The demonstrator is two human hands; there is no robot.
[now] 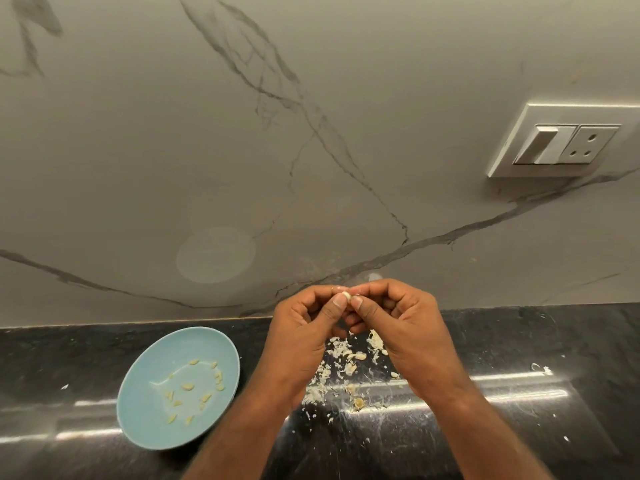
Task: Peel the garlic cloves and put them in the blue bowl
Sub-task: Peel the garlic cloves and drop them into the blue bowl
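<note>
While both hands meet above the black counter [519, 341], I see the left hand [304, 327] and the right hand [401, 323] together pinching one pale garlic clove [346, 295] between thumbs and curled fingers. Peeled cloves [187, 386] lie scattered in the blue bowl [149, 414], which sits on the counter left of the hands. Papery skins [341, 355] litter the counter beneath the hands.
</note>
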